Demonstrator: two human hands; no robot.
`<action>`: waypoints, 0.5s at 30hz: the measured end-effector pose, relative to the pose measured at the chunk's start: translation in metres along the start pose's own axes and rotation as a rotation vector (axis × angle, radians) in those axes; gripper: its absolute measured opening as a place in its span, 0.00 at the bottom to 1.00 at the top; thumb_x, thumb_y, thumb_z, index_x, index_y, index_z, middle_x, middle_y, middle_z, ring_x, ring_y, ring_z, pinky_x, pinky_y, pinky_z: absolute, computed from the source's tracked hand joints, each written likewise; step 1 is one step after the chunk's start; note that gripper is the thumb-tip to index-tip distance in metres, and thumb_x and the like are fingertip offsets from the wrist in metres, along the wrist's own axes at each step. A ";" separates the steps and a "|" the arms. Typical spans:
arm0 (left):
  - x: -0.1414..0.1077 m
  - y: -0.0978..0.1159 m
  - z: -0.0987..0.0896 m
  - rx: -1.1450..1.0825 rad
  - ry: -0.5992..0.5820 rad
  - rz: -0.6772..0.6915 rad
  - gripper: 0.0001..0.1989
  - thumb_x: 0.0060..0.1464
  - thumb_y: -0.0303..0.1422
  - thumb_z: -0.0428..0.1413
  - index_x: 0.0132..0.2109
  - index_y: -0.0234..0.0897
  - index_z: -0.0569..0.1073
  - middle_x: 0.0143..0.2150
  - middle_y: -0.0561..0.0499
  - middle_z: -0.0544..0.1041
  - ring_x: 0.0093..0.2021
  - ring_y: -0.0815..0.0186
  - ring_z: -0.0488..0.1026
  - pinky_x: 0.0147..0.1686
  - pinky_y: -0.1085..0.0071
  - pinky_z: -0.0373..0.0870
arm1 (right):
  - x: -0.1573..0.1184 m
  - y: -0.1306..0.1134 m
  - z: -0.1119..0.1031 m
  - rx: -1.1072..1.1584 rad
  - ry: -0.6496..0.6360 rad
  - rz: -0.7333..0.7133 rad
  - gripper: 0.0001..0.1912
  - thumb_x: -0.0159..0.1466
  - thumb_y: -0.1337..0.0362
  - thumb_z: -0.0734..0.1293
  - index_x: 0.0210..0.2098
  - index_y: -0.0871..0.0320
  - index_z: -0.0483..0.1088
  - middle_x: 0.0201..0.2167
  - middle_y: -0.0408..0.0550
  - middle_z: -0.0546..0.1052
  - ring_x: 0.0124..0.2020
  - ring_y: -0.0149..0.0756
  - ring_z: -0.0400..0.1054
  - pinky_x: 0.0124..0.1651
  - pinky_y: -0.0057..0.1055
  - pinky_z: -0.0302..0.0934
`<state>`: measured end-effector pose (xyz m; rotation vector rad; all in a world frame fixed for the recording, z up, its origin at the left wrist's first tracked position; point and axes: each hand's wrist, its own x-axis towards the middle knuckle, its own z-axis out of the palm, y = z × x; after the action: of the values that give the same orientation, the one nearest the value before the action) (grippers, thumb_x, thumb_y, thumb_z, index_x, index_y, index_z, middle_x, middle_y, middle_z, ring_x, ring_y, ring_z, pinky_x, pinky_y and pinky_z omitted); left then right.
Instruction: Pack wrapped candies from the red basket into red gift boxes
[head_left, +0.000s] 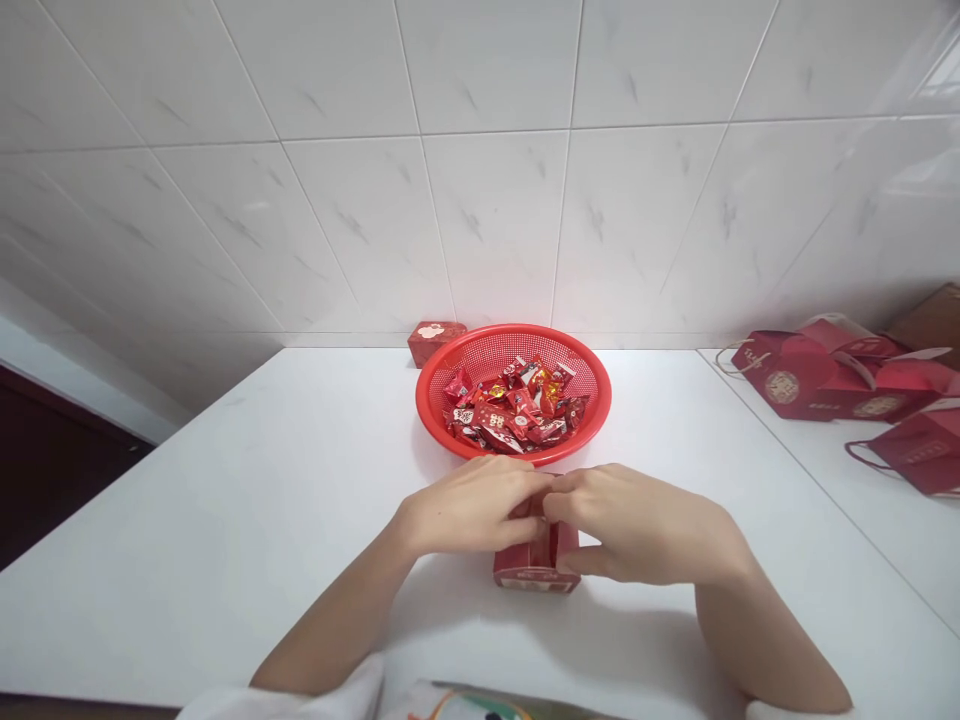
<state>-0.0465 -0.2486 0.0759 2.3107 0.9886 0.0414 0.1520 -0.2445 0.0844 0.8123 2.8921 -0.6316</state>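
Note:
A small red gift box (536, 579) stands on the white table in front of me, its top open toward me. My left hand (484, 505) comes over its left side, fingers bent onto the upper edge. From the other side my right hand (622, 520) grips the right wall, thumb near the front corner and fingers curled over the top. The fingertips of both hands meet near the back of the box and partly hide its inside. Just beyond the hands sits a red plastic colander (429, 402) holding several wrapped candies (517, 405).
Behind the colander, against the tiled wall (495, 220), is a closed red box (435, 342). Red gift boxes with cord handles (806, 380) stand at the right on the white table (300, 500). A brown box (930, 320) shows behind them.

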 end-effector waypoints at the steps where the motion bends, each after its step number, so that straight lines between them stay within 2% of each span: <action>1: 0.001 0.000 0.002 -0.017 -0.018 0.008 0.03 0.58 0.30 0.53 0.37 0.38 0.72 0.36 0.52 0.77 0.33 0.65 0.73 0.31 0.73 0.63 | 0.001 -0.001 0.000 0.012 -0.017 0.002 0.05 0.64 0.65 0.68 0.33 0.60 0.74 0.34 0.50 0.79 0.29 0.36 0.69 0.30 0.30 0.52; 5: 0.002 -0.003 0.005 -0.045 -0.104 0.041 0.06 0.56 0.27 0.51 0.31 0.37 0.69 0.36 0.52 0.77 0.33 0.66 0.73 0.30 0.73 0.63 | 0.002 -0.004 -0.001 0.076 -0.028 -0.040 0.08 0.65 0.60 0.70 0.34 0.59 0.74 0.36 0.49 0.79 0.33 0.36 0.70 0.32 0.30 0.55; 8: 0.002 -0.006 0.003 -0.062 -0.136 0.033 0.05 0.54 0.28 0.55 0.30 0.37 0.69 0.33 0.53 0.76 0.30 0.67 0.72 0.26 0.74 0.61 | 0.003 -0.005 0.002 0.066 -0.016 -0.043 0.08 0.64 0.60 0.70 0.35 0.59 0.74 0.36 0.49 0.78 0.34 0.37 0.71 0.34 0.30 0.56; 12: 0.002 -0.010 -0.001 -0.076 -0.201 0.019 0.04 0.52 0.31 0.58 0.31 0.36 0.72 0.31 0.53 0.76 0.28 0.68 0.71 0.24 0.74 0.61 | 0.009 -0.007 0.008 0.049 0.007 -0.043 0.11 0.63 0.57 0.71 0.36 0.60 0.75 0.38 0.52 0.78 0.37 0.39 0.72 0.36 0.31 0.58; 15: -0.004 -0.015 -0.006 -0.054 -0.190 0.021 0.06 0.53 0.34 0.60 0.36 0.35 0.75 0.35 0.51 0.78 0.32 0.66 0.73 0.29 0.74 0.65 | 0.013 -0.008 0.012 0.025 0.018 -0.031 0.13 0.63 0.54 0.71 0.35 0.60 0.76 0.38 0.52 0.79 0.37 0.40 0.72 0.36 0.31 0.58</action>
<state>-0.0608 -0.2405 0.0739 2.2286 0.8574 -0.1386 0.1357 -0.2494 0.0739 0.7818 2.9245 -0.6681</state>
